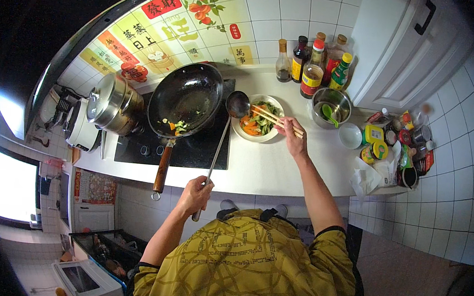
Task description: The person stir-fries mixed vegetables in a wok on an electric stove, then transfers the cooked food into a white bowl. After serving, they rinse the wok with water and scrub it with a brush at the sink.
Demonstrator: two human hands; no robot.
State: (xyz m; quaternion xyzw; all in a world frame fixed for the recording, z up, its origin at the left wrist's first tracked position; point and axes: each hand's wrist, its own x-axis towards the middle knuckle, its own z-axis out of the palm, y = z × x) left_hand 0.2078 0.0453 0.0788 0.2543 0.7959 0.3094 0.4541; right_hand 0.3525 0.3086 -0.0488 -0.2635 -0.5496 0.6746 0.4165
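Observation:
My left hand is closed around the long metal handle of a ladle, whose dark round bowl hangs at the left rim of a white plate. Sliced vegetables, orange and green, lie on that plate. Between the fingers of my right hand is a pair of wooden chopsticks, their tips over the vegetables. On the black cooktop to the left sits a wok with a brown wooden handle pointing toward me. A few vegetable bits remain inside it, near the handle.
A lidded steel pot stands left of the wok. Several sauce bottles are grouped against the back wall. To the right are a metal bowl with a green spoon, a small white bowl, and crowded jars and packets.

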